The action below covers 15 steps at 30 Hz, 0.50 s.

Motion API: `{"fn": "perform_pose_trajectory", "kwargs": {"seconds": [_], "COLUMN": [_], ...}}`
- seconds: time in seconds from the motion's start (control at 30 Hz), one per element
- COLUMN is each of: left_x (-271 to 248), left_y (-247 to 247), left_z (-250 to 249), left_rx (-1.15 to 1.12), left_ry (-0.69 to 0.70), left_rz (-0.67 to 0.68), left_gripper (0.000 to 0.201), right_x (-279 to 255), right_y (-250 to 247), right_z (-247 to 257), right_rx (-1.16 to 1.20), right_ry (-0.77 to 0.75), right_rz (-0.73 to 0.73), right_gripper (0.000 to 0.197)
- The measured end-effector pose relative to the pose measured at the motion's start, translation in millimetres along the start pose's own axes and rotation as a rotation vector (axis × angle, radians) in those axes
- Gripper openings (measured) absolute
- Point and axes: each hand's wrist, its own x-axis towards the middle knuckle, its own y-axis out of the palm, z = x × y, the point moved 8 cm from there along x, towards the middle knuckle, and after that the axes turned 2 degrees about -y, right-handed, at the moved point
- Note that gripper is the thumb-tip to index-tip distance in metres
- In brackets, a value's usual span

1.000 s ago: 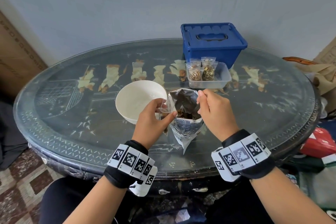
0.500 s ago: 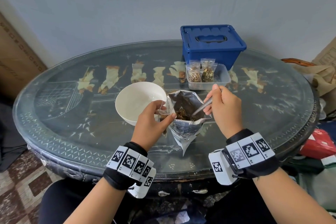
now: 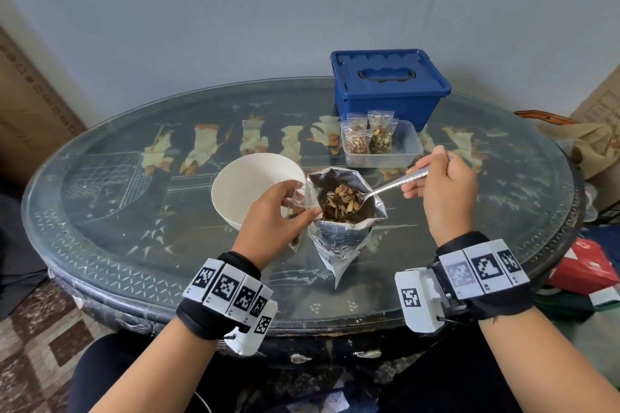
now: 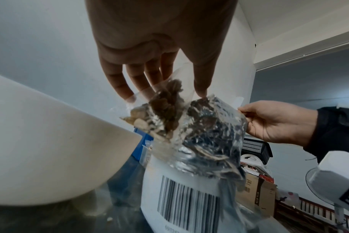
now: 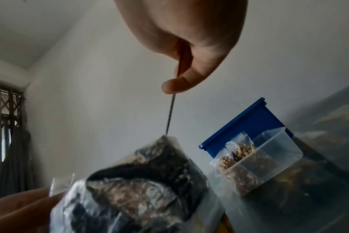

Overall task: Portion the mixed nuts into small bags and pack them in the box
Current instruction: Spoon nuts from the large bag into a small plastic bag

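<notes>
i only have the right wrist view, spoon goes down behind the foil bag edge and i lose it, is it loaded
Observer: Yes. In the head view the spoon carries a heap of mixed nuts over the open foil bag.
Operator: what is the left hand doing
Observer: The left hand pinches a small clear bag by its top, right beside the foil bag's mouth.
Operator: anything in that small bag yet
Observer: Yes, the left wrist view shows some nuts already inside it.
Operator: is there a bowl anywhere
Observer: A white bowl stands just left of the foil bag; it looks empty.
</notes>
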Motion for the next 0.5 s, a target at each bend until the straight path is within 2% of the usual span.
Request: {"fn": "perform_pose_trajectory", "kwargs": {"seconds": [0.5], "left_x": [23], "left_y": [0], "left_z": [-33], "left_rx": [0.339], "left_ry": [0.181], "left_rz": [0.19], "left_gripper": [0.058], "right_x": [11], "right_y": [-16], "right_z": [30], "right_rx": [0.133], "right_ry": [-0.039], "right_rz": [-0.068], "right_gripper": [0.038]}}
